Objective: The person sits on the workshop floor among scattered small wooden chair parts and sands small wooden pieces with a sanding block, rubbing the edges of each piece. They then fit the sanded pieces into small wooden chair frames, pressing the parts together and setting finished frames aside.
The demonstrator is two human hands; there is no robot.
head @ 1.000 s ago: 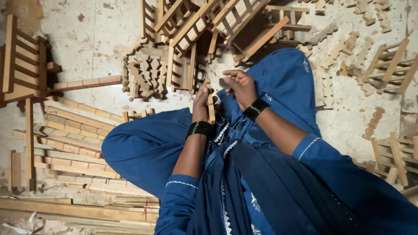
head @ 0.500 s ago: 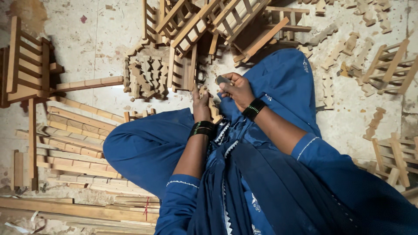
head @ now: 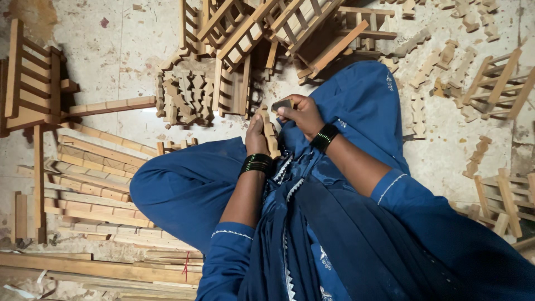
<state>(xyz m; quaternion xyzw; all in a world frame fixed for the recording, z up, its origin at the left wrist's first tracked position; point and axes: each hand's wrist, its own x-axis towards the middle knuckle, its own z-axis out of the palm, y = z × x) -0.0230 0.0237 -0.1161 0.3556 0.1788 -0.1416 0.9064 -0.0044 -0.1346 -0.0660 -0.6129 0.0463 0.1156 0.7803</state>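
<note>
No pkgs, labels, signs or screens in view; only bare wood pcs on floor.

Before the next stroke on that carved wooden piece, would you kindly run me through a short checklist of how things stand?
1. Left hand steadies the carved wooden piece against the lap: ok.
2. Right hand grips a small dark block at the piece's upper end: ok.
3. Block actually touching the wood: cannot tell, the fingers hide the contact.
4. Piece fully supported along its length: cannot tell, its lower end is lost in the blue cloth.
5. More carved pieces within reach, in the cluster on the floor ahead: ok.
6. Bangles sit back on the wrist, away from the piece: ok.
</note>
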